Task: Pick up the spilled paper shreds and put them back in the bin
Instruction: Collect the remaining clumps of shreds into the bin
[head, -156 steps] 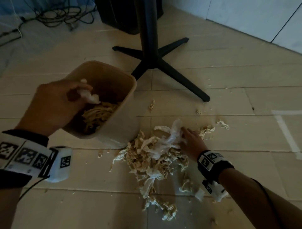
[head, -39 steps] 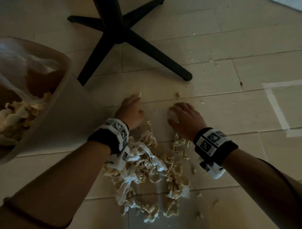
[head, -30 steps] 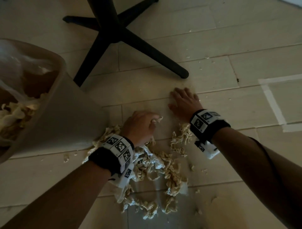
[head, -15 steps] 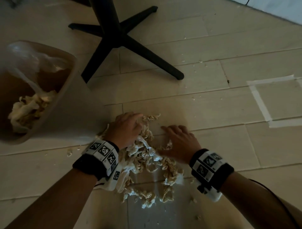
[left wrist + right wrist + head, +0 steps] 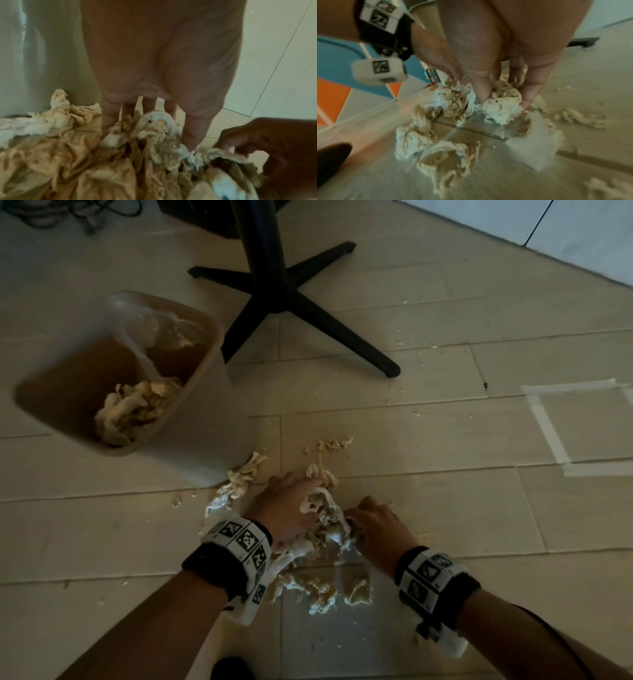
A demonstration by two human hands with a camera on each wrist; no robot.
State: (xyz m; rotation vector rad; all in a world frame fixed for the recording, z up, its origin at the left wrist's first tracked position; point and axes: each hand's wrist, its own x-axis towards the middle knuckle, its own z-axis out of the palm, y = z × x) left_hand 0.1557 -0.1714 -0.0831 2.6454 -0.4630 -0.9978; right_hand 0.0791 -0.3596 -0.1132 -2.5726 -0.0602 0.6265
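Observation:
A heap of tan and white paper shreds (image 5: 327, 530) lies on the floor, right of the beige bin (image 5: 212, 436). Both hands dig into it from either side. My left hand (image 5: 291, 508) cups the heap's left side, fingers and thumb sunk around a clump (image 5: 154, 129). My right hand (image 5: 376, 523) closes in from the right, its thumb and fingers (image 5: 529, 93) pinching a white clump (image 5: 501, 108). More shreds (image 5: 318, 590) trail toward me, some lie by the bin's foot (image 5: 239, 477), and a small tuft (image 5: 334, 444) sits farther out. The bin holds shreds (image 5: 137, 405) and a loose plastic liner (image 5: 144, 333).
A black pedestal base (image 5: 284, 299) spreads its legs just behind the bin and heap. White tape lines (image 5: 548, 429) mark the floor at right. Cables (image 5: 68, 213) lie at the far left, a white wall (image 5: 548, 220) at the far right. Tiny scraps dot the tiles.
Both hands have raked back toward me and drawn together, bunching the spread shreds into a tighter heap between them. The view has lifted, showing more of the bin.

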